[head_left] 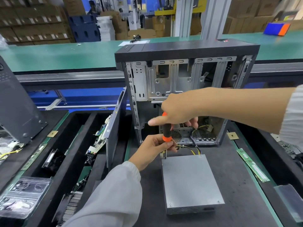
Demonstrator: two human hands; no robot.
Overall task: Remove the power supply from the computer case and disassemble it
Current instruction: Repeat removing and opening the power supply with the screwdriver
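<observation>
Right hand [176, 110] wraps the screwdriver [167, 128] from above: black ribbed handle, orange cap and collar, thumb stuck out to the left. Left hand [155, 147] pinches the lower collar and the thin steel shaft, whose tip sits at the far left corner of the supply [190, 179].

Supply: flat grey sheet-metal box, matte, 2 screws visible on its near top edge, vented front face. It lies on the black mat [237, 185] just in front of the case [185, 89], outside it. Yellow and black wires [195, 150] run from its far edge toward the case mouth.

Case: upright, open side toward the camera, bare stamped steel inside, black textured top.

Left of the supply, a dark panel [114, 128] stands on edge; beyond it, foam-lined bins [78, 145] hold boards and parts. Right of the supply, a green memory stick [252, 166] lies on the mat's green border.

Behind the case, a green conveyor [65, 53], then stacked cartons.
</observation>
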